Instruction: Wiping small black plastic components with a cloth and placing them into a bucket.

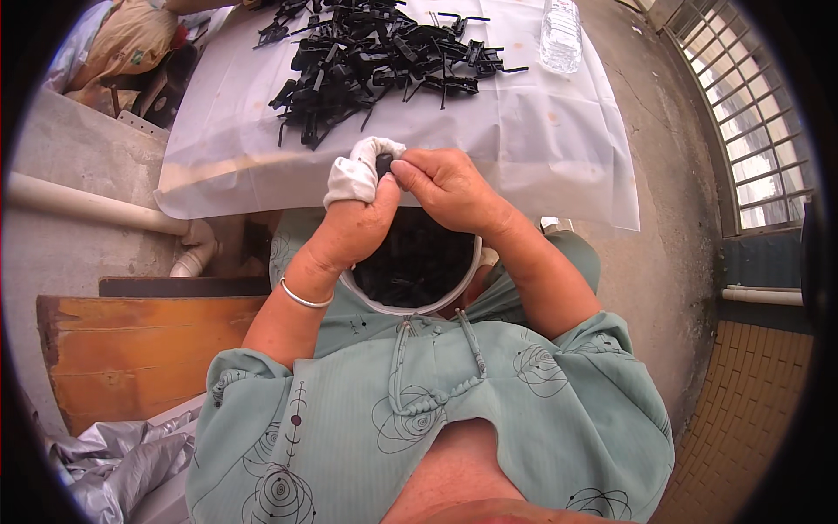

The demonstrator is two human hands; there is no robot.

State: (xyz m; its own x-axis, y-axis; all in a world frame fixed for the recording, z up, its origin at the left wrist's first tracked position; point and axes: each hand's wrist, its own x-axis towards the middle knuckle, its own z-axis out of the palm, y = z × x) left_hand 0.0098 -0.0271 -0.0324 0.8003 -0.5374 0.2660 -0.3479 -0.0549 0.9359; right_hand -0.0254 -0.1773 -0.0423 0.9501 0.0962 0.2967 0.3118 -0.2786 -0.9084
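Observation:
A small black plastic part (pixel 384 163) sits between my two hands, above a white bucket (pixel 419 311) in my lap. My left hand (pixel 365 188), its fingers wrapped in a white cloth or partial glove (pixel 352 177), closes round the part. Thumb and fingers of my right hand (pixel 445 185) pinch at the part's upper right side. Many loose black pieces (pixel 419 262) fill the bucket. Just beyond my hands, a big pile of black plastic parts (pixel 375 65) with thin projecting stems lies on the table.
White plastic sheeting (pixel 541 140) covers the table and hangs over its near edge. A clear plastic bottle (pixel 560 37) lies at the far right. On the left are a pipe (pixel 96 203), a wooden board (pixel 148 349) and silver sheeting (pixel 131 463). A barred window (pixel 751 105) stands right.

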